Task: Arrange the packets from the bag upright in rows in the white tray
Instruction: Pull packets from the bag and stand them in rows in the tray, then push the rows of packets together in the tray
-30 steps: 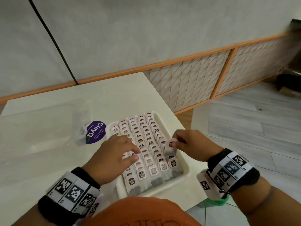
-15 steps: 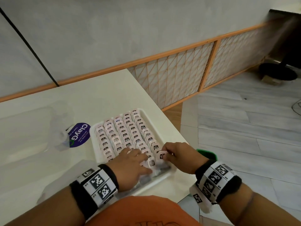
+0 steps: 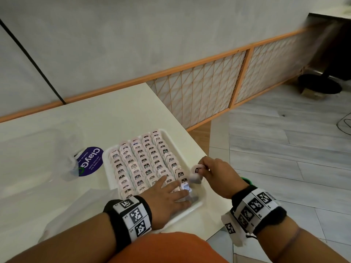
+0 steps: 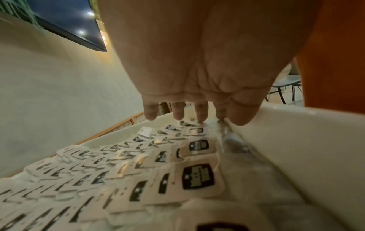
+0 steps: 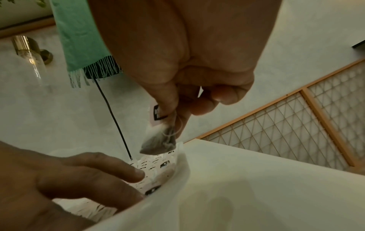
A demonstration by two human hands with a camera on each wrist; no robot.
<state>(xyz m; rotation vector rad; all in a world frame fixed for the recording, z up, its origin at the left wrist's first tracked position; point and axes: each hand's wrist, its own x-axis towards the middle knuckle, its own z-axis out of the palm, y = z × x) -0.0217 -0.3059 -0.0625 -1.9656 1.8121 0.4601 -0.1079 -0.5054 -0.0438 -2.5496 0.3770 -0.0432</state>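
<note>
White tray [image 3: 191, 209] at the table's [image 3: 117, 111] near right corner, packed with rows of upright tea packets [image 3: 144, 162]; left hand [image 3: 167, 198] lies flat over the near rows, fingers [image 4: 201, 111] straight and spread, hiding the packets beneath and blocking the nearest corner slot. Right hand [image 3: 216, 173] hovers just beside the tray's right rim, fingers [image 5: 168, 100] pinching one packet [image 5: 160, 137] by its tag, pouch dangling over the edge. Left of the tray: clear plastic bag [image 3: 70, 164] on a purple ClayG label [image 3: 90, 161]; orange lattice railing [image 3: 209, 92] beyond the table.
</note>
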